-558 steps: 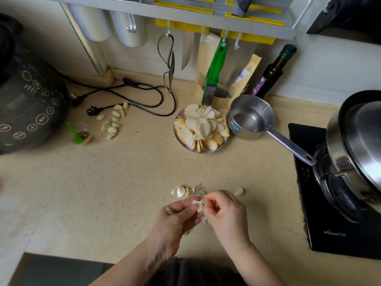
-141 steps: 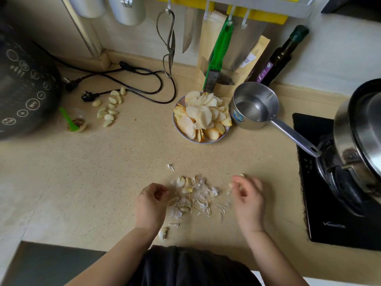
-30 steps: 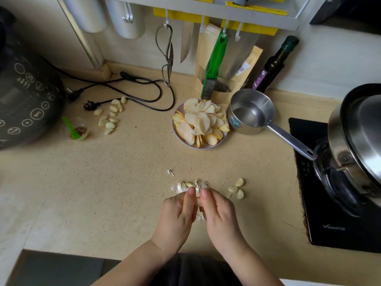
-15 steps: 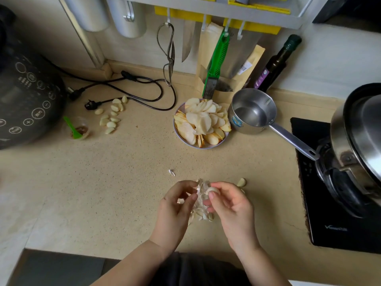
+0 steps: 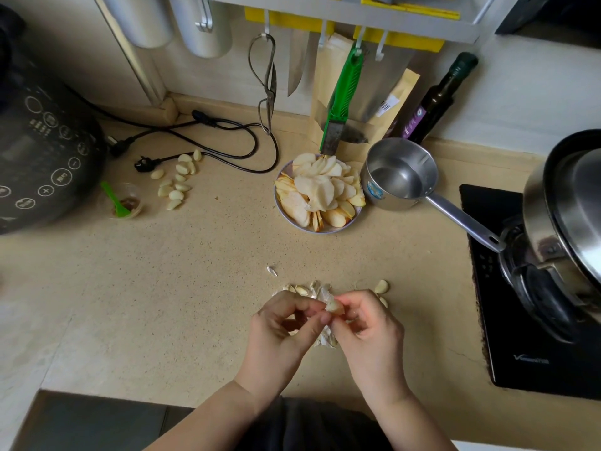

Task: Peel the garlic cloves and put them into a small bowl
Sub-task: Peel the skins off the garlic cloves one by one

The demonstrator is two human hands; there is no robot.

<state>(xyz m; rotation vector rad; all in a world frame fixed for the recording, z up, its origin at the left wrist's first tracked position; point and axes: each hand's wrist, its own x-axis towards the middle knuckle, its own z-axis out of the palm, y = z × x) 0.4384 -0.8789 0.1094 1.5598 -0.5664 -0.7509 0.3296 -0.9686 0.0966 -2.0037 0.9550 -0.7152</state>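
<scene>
Just in front of the plate of pale apple slices (image 5: 320, 196), both hands pinch one glossy garlic clove (image 5: 334, 307) over papery skins (image 5: 312, 291) on the speckled counter (image 5: 162, 288). Left hand (image 5: 283, 333) and right hand (image 5: 367, 333) curl their fingers round it; a steel saucepan (image 5: 401, 174) sits right of the plate, peeled cloves (image 5: 177, 180) lie well left.

I held one garlic clove (image 5: 335, 307) between my left hand (image 5: 286, 333) and my right hand (image 5: 367, 330), fingertips of both pinching it above a heap of papery skins (image 5: 312, 291) on the counter (image 5: 162, 288). A peeled clove (image 5: 381, 286) lay just beside my right hand. More peeled cloves (image 5: 177, 180) sat well apart, near the black cooker (image 5: 42, 151).
</scene>
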